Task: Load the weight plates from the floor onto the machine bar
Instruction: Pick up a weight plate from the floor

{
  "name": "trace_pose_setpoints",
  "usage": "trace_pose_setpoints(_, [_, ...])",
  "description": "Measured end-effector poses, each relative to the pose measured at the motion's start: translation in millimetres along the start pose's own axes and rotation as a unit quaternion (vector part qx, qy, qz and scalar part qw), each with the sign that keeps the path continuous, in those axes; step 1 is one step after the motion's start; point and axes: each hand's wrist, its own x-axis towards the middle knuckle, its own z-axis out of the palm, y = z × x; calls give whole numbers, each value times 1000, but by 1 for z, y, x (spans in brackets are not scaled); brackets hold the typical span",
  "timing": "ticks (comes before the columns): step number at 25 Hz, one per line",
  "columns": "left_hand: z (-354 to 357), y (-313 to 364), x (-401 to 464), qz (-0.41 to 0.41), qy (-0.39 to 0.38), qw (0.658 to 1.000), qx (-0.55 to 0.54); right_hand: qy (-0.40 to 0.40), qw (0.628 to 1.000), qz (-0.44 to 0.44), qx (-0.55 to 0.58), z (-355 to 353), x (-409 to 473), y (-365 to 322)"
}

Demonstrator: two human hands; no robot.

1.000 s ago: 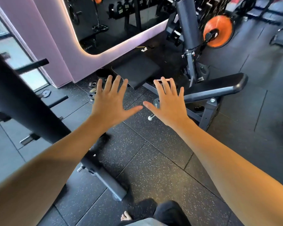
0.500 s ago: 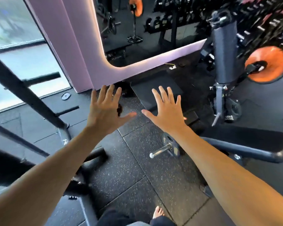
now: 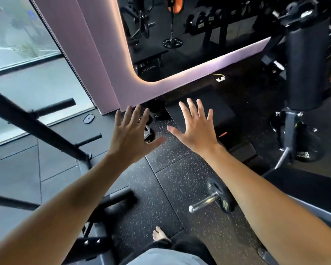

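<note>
Head view. My left hand (image 3: 131, 133) and right hand (image 3: 196, 127) hover over the floor (image 3: 180, 180), fingers (image 3: 189, 106) spread wide, holding nothing. The loose weight plates (image 3: 148, 133) lie near the mirror wall (image 3: 107, 60), partly hidden behind my left hand. I judge them iron, heavy, rigid and smooth-faced: best taken at the rim or a grip slot, both hands. One plate (image 3: 218, 195) already sits on the machine bar (image 3: 203, 204) near my right forearm. A black mat (image 3: 216, 109) and rack frame (image 3: 34, 125) crowd the approach.
</note>
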Motion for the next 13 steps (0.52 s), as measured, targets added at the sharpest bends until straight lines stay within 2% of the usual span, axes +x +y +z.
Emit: trace_pose_setpoints(13, [67, -48, 119, -93, -16, 995, -40, -23, 996, -79, 41, 61, 163, -3])
